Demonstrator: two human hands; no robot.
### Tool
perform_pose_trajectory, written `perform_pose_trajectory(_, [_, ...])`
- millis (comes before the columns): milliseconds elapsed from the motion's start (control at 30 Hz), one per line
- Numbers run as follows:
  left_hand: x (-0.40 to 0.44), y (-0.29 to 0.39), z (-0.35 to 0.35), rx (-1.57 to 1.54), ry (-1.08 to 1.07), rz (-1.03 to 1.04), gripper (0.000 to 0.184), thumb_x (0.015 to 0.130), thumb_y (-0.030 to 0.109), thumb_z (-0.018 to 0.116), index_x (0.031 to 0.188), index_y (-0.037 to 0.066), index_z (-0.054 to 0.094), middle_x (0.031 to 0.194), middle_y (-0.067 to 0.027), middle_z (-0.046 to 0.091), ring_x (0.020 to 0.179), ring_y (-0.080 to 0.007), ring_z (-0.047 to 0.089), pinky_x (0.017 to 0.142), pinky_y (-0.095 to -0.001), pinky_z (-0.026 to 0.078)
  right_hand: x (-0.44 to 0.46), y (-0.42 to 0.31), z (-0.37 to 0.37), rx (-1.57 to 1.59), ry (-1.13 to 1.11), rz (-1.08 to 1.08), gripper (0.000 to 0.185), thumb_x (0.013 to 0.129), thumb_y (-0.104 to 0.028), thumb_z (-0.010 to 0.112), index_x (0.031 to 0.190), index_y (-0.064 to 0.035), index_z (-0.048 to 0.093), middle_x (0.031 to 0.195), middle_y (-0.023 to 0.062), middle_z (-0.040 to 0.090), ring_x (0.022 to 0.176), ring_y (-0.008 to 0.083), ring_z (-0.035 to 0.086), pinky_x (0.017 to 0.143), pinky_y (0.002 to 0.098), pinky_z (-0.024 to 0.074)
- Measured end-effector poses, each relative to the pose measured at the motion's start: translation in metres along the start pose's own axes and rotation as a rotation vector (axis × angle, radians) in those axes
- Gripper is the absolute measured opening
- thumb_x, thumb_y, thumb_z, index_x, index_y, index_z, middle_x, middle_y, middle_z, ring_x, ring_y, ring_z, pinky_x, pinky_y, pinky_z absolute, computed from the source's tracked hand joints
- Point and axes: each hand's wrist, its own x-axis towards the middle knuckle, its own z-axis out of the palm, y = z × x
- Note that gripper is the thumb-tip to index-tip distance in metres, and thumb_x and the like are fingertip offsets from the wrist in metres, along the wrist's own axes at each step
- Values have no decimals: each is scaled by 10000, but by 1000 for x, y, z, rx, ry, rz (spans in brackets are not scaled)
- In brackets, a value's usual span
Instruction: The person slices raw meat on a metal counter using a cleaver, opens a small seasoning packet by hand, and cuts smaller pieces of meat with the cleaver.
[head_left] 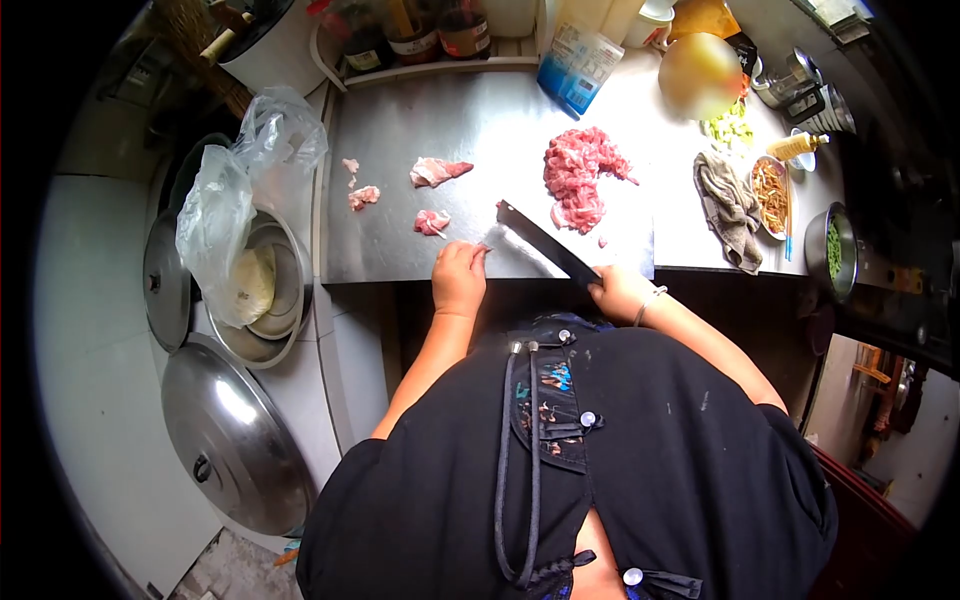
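Note:
My right hand (622,293) is closed around the dark handle of a kitchen knife (545,241), whose long blade points up and left over the metal board (380,245). At the board's near edge my left hand (459,277) is closed, its fingertips pinching a small piece of meat (484,247) that is mostly hidden. Just beyond those fingers lies a small chunk of raw meat (431,222), with a larger chunk (440,172) farther back. Small fatty scraps (363,197) lie to the left. Beyond the blade sits a heap of sliced meat (582,175).
Left of the board, a plastic bag (215,220) hangs over a metal basin (298,300), near a large pot lid (235,435). On the right are a cloth (730,210), a plate of brown shreds (770,195) and a bowl of greens (842,255). Bottles (412,45) stand behind.

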Motion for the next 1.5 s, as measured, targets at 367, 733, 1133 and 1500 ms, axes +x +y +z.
perform_pose_trajectory(367, [-4,-3,-2,37,11,-9,88,707,76,662,780,54,619,809,-106,590,798,-306,556,728,-376,454,3,-8,20,-142,54,-181,270,801,-128,498,1020,-26,617,810,227,636,799,369,622,764,432,483])
perform_pose_trajectory(733, [-3,-15,6,97,-83,-21,87,683,100,636,744,42,616,763,-121,584,765,-343,558,722,-407,460,21,-28,15,-226,-79,-83,299,772,-82,489,1045,-32,601,874,214,645,854,353,625,777,412,482])
perform_pose_trajectory(1133, [-5,-14,4,105,-84,-245,97,700,115,643,785,69,643,785,-129,602,766,-338,564,713,-415,467,13,-19,10,-279,-98,-46,278,749,-53,492,1007,-22,591,870,226,641,861,361,624,784,415,480])
perform_pose_trajectory(1500, [-1,-9,1,45,18,13,54,739,105,657,765,77,620,779,-88,604,764,-300,554,712,-387,453,10,1,21,-76,2,-139,265,795,-148,518,995,1,607,836,254,621,826,401,603,790,444,468])
